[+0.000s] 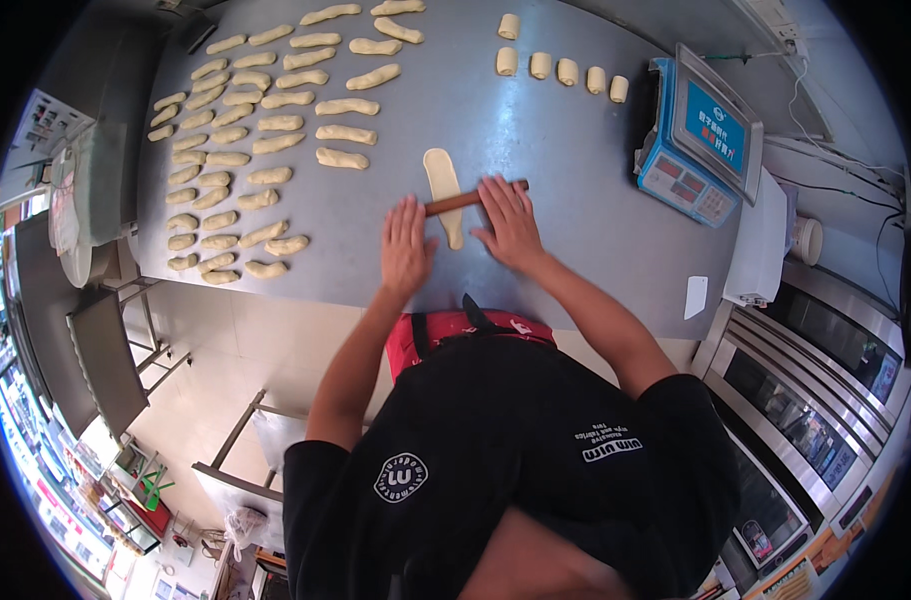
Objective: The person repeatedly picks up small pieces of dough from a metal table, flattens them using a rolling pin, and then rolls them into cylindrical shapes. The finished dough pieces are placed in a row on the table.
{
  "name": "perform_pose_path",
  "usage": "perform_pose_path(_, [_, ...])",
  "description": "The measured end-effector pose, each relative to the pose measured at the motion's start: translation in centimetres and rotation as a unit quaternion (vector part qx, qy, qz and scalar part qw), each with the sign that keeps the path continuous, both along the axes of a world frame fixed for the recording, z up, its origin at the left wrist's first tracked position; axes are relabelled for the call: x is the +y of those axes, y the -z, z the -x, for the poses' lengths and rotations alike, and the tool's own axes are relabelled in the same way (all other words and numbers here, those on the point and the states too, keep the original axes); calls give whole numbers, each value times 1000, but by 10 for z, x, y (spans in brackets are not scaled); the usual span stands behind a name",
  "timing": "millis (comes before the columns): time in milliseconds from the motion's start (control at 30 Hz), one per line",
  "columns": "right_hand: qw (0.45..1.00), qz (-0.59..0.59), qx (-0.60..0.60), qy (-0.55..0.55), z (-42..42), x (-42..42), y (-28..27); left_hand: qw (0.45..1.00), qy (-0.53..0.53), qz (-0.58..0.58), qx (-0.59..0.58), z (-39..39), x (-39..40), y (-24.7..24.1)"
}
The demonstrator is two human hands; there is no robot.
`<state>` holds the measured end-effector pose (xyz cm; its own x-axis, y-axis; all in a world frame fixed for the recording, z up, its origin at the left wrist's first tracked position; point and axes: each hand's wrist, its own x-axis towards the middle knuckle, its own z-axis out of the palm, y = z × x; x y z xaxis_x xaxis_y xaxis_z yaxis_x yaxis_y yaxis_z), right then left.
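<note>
A strip of dough (442, 174), flattened and broad at its far end and narrow at its near end, lies on the steel worktable (575, 247). Across it rests a thin wooden rolling pin (455, 202), slightly slanted. My left hand (408, 251) covers the pin's left end with its fingers stretched forward. My right hand (511, 225) lies over the pin near its other end, whose tip shows past the fingers. The palms hide the parts of the pin beneath them.
Many dough pieces (279, 142) lie in rows on the left. Several rolled dough cylinders (568, 72) stand at the far right. A blue digital scale (688, 180) sits on the right, with a white card (696, 297) nearer me. Ovens (793, 405) stand beyond the table's right edge.
</note>
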<state>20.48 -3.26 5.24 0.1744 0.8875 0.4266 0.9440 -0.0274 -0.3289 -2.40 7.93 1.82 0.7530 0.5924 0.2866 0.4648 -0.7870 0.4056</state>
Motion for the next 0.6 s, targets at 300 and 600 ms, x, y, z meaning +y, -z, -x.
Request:
perform_pose_path(300, [989, 101, -6, 107, -38, 87, 20, 994, -103, -7, 48, -70, 88, -16])
perform_pose_path(600, [988, 140, 50, 30, 64, -100, 20, 993, -59, 56, 90, 36, -102, -8])
